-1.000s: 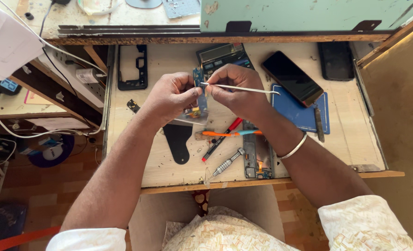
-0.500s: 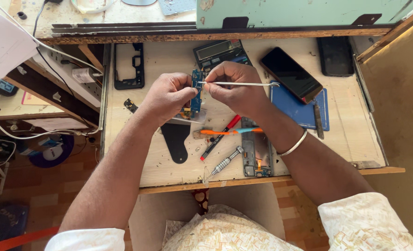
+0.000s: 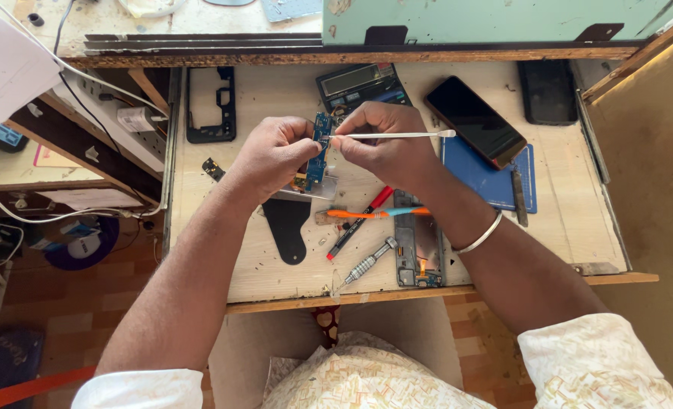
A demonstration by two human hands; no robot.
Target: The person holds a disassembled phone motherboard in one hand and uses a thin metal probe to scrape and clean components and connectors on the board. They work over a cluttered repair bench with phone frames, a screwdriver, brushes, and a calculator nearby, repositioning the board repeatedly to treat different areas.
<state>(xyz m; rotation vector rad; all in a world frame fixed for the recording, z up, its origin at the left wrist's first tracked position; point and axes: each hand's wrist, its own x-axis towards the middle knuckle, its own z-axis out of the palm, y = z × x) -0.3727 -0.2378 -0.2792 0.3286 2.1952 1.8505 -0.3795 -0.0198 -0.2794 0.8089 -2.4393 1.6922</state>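
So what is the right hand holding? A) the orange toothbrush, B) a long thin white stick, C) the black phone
B: the right hand pinches a thin white stick against the small blue circuit board held by the left hand, while the orange toothbrush and black phone lie on the table.

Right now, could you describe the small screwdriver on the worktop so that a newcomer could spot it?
Start at the pale wooden worktop and go to its front edge. The silver screwdriver lies there, tilted, between the red-and-black pen and the opened phone body. It alone is all metal with a knurled handle.
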